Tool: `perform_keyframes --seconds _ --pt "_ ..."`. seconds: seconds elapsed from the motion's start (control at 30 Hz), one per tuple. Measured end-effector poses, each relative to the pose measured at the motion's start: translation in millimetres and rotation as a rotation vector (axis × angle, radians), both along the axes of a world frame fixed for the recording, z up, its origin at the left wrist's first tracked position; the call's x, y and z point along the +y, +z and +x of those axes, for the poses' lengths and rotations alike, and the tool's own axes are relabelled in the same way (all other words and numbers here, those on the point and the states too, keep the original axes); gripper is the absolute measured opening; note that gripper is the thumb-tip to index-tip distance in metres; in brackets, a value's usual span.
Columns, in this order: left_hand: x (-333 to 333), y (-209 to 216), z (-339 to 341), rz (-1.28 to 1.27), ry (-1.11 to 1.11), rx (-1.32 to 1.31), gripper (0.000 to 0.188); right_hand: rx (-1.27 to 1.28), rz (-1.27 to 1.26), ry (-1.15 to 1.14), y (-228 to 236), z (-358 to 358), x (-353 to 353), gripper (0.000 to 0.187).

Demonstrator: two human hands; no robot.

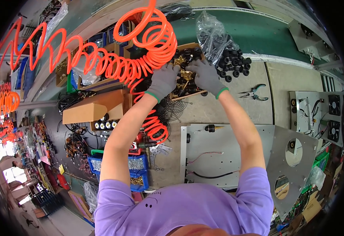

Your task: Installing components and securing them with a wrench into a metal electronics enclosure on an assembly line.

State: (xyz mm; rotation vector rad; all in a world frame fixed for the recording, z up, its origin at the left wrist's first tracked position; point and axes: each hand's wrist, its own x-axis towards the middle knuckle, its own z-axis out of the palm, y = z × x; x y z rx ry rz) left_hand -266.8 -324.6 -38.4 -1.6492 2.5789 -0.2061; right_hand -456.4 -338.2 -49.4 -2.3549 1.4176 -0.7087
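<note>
Both my hands wear grey gloves with green cuffs and reach into a cardboard box (188,95) of brass fittings (186,75) and black plastic knobs. My left hand (165,80) lies over the box's left side, its fingers apart and bent down toward the brass pieces. Over the right side, my right hand (208,76) spreads its fingers, tips among the fittings. The fingertips are partly hidden, and I see nothing clearly gripped. Right of the box, black knobs (235,63) lie loose beside a clear plastic bag (211,31).
An orange coiled hose (117,67) hangs across the left. Pliers (254,93) lie on the bench at right. Nearer me is a metal panel (215,141) with wires and a brass-tipped black part (212,128). Blue bins (138,163) of small hardware and an open carton (87,114) stand at left.
</note>
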Motion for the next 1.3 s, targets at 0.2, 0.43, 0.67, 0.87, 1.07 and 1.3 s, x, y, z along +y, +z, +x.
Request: perform_keyframes --seconds 0.2,0.43,0.67,0.87,1.07,1.3 --pt "-1 -3 -7 -0.008 -0.001 0.069 0.029 0.073 0.186 -0.017 4 -3 -1 0.024" --pt "-2 1 -8 0.025 0.019 0.051 0.031 0.100 -0.036 -0.128 10 -3 0 0.021" --pt "-2 -2 -8 -0.013 0.018 0.052 0.042 0.074 0.100 -0.045 5 -12 -3 0.019" --pt "-2 -4 1 -0.078 -0.037 0.033 0.034 -0.098 0.397 -0.152 12 -16 -12 0.044" --pt "-2 -6 -6 -0.064 -0.026 0.021 0.038 -0.149 0.206 -0.088 4 -4 -10 0.047" --pt "-3 -5 -9 -0.035 0.000 0.046 0.038 -0.124 0.261 -0.127 8 -5 -6 0.052"
